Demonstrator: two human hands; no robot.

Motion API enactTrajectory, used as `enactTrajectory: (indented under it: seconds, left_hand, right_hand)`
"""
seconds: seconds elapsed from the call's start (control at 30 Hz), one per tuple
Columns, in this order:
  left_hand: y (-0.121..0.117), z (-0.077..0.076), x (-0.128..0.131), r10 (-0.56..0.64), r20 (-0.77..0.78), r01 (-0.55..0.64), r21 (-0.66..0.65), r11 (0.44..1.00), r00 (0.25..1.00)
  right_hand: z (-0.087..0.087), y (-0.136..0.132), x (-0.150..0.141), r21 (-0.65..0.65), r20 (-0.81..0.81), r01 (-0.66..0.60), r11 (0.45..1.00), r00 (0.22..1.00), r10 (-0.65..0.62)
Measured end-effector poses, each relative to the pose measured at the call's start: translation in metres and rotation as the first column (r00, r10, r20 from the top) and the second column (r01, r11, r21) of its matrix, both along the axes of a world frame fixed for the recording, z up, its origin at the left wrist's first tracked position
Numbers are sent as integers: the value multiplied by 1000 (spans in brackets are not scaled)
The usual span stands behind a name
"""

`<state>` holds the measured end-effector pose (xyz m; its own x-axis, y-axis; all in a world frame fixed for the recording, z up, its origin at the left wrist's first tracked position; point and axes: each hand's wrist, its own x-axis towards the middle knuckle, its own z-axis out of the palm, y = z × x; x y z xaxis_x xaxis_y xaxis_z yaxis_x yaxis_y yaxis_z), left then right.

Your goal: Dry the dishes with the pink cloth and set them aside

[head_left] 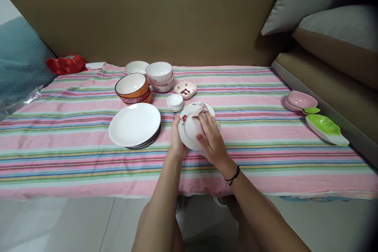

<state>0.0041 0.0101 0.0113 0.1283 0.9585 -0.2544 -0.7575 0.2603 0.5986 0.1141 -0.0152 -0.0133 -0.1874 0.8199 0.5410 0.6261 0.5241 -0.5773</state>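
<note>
My left hand [177, 141] grips the left rim of a small white plate [189, 128] with a red flower mark, tilted up above the striped cloth. My right hand [211, 139] presses a pale cloth [201, 109] against the plate's face, fingers closed on it. A black band circles my right wrist. Just beyond the plate stands a stack of tiny white dishes [175, 102]. To the left lies a stack of large white plates [134, 124].
Orange bowls [132, 86], white bowls [159, 73] and a small square pink dish [185, 89] stand at the back. Pink dishes [300, 100] and a green leaf-shaped dish [326, 128] lie at the right edge. A red bag [66, 63] sits far left. Sofa cushions rise behind.
</note>
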Motion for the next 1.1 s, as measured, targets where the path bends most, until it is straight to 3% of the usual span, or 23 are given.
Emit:
enactTrajectory:
  seconds: [0.23,0.4,0.6,0.73,1.1]
  left_hand:
    - [0,-6,3,58,0,-58,-11,998,998]
    - [0,-6,1,39,-2,-39,27,999,999]
    - [1,-4,0,-44,-17,44,-22,999,999]
    - [0,-5,3,-36,-5,36,-14,999,999]
    - [0,-4,9,56,35,-57,33,998,998]
  right_hand:
    - [4,-6,-6,-18,-147,-227,974,964,222]
    - [10,-6,1,-46,-359,-261,964,905,227]
    - [13,5,15,-11,-280,-284,959,921,269]
    - [11,5,11,76,-173,-233,970,955,243]
    - [2,5,-3,95,-109,-17,995,994,28]
